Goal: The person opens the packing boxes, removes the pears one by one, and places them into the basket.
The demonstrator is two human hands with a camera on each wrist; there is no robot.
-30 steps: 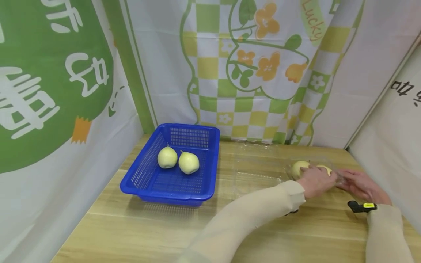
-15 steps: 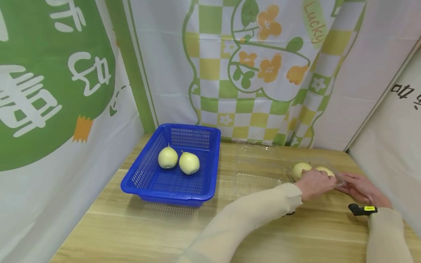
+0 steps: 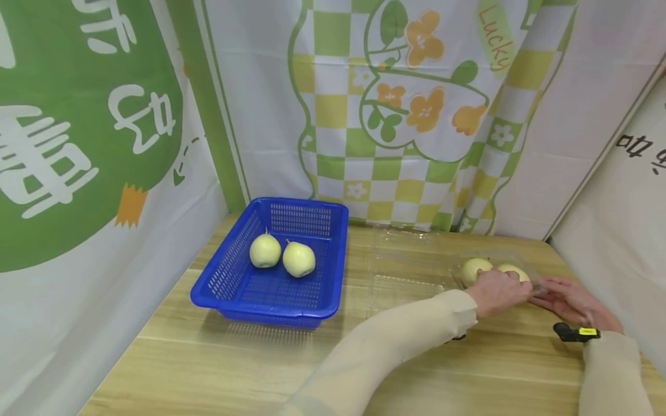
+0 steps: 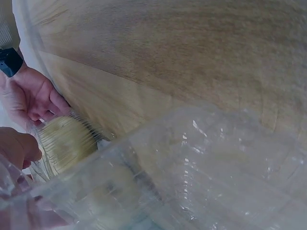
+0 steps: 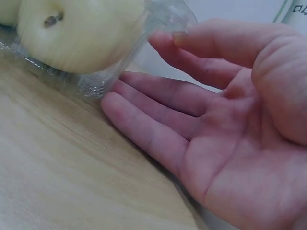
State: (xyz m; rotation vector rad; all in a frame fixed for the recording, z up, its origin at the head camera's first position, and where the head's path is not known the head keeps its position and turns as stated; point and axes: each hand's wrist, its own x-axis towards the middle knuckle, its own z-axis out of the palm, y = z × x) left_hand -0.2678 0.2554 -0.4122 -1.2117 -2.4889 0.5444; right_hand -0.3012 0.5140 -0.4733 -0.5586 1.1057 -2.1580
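Two pale yellow pears (image 3: pixel 474 270) sit side by side in a clear plastic clamshell box (image 5: pixel 98 81) at the table's right. My left hand (image 3: pixel 496 293) reaches over the box's near side, its fingers curled over the right-hand pear (image 5: pixel 79 36), one finger at the left one. The box's open lid (image 4: pixel 206 158) lies out to the left and fills the front of the left wrist view. At the box's right end my right hand (image 3: pixel 574 300) pinches the corner between thumb and index finger. Its other fingers stretch against the end wall, palm turned up.
A blue slotted basket (image 3: pixel 339 271) stands left of the lid on the wooden table (image 3: pixel 218 370), holding two more pears (image 3: pixel 299 259). Printed curtains (image 3: pixel 338 115) close off the back and both sides.
My left hand has drawn back slightly toward the near side, its fingers still over the pear. My right hand stays at the box's end, and the basket has not moved.
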